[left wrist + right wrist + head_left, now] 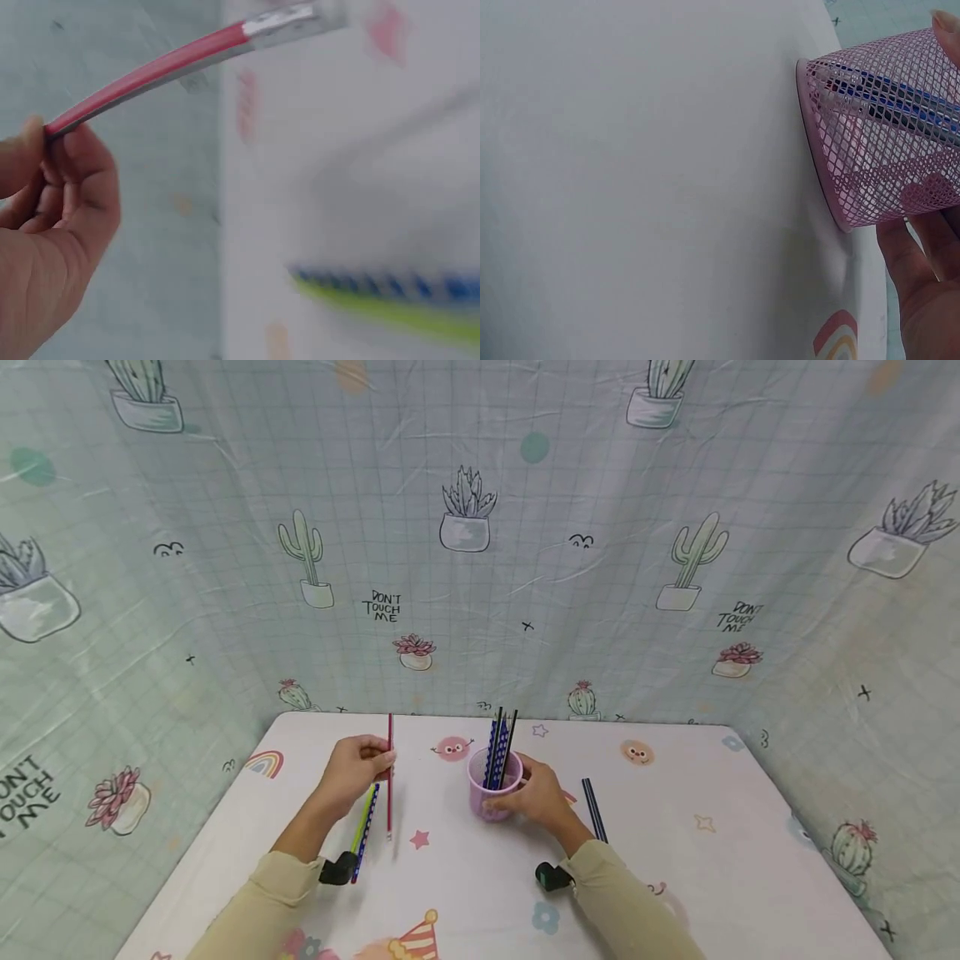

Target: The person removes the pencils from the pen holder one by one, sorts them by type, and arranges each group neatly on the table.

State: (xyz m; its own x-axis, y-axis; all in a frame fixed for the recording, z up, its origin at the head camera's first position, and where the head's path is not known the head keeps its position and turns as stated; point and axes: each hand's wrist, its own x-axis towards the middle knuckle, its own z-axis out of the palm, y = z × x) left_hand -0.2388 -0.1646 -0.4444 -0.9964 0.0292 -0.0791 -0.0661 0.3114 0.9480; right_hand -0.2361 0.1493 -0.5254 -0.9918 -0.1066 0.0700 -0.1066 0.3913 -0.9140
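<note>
My left hand (361,762) pinches a red pencil (390,802) between thumb and fingers and holds it upright above the table. In the left wrist view the pencil (165,67) ends in a silvery ferrule, its tip blurred. A pink mesh pencil cup (489,806) stands on the table with my right hand (536,793) curled round its side. Several dark and blue patterned pencils (497,752) lean inside it; the right wrist view shows their lower ends through the mesh (855,165). Left of the red pencil lie a lime-green pencil (363,822) and a blue patterned pencil (367,831), side by side.
Dark striped pencils (594,810) lie right of the cup, partly behind my right forearm. The white table (465,877) has printed stars, faces and rainbows. A cactus-print cloth (480,585) rises behind the table's far edge and at both sides.
</note>
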